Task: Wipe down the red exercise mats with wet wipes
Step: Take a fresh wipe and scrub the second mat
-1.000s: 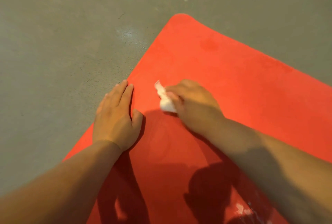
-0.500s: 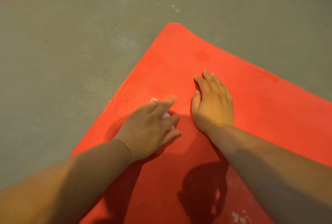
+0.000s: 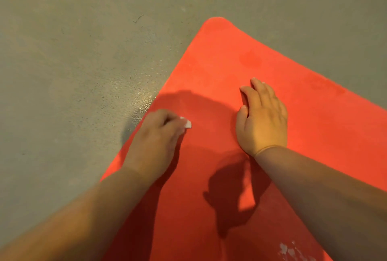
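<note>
A red exercise mat [image 3: 219, 59] lies on the floor, one rounded corner pointing away from me. My left hand [image 3: 155, 141] presses on the mat near its left edge, curled over a white wet wipe [image 3: 187, 123]. Only a small bit of the wipe shows past the fingertips. My right hand [image 3: 261, 122] lies flat on the mat to the right, palm down, fingers together and nothing in it. A darker damp spot [image 3: 250, 58] marks the mat beyond my right hand.
Grey concrete floor [image 3: 73, 61] surrounds the mat on the left and far sides. A shiny wet patch [image 3: 142, 101] sits on the floor beside the mat's left edge. White flecks [image 3: 293, 250] mark the mat's near part.
The wipe passed from my right hand to my left. My left hand then slid it left toward the mat's edge, while my right hand settled flat on the mat.
</note>
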### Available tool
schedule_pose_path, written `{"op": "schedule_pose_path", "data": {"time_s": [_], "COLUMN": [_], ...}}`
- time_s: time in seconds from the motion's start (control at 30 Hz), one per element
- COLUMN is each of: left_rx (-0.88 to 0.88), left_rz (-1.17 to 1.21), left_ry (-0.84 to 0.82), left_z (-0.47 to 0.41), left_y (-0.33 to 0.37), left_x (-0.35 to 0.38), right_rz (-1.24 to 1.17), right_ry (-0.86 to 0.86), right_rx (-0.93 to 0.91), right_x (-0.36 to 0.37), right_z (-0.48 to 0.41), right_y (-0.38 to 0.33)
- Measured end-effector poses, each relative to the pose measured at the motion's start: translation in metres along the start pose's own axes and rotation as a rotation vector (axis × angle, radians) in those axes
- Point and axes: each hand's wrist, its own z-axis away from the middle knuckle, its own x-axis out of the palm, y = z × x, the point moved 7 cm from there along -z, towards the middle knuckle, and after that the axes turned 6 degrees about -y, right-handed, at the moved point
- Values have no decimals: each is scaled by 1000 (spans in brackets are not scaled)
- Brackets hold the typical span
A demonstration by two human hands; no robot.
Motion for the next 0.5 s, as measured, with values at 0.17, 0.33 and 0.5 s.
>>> {"op": "schedule_pose_path", "data": {"time_s": [0.17,0.33,0.5], "left_rx": [163,78,160], "left_rz": [-37,-34,-11], "left_ry": [-79,-88,-131], "left_z": [-48,-122,-37], "left_y": [4,9,-6], "left_x": [-9,2,-11], "right_rz": [2,8,20], "right_ry": [-9,8,-6], "right_rx": [9,11,10], "right_x": [1,1,0], "right_z": [-1,-1,0], "right_y": [1,1,-1]}}
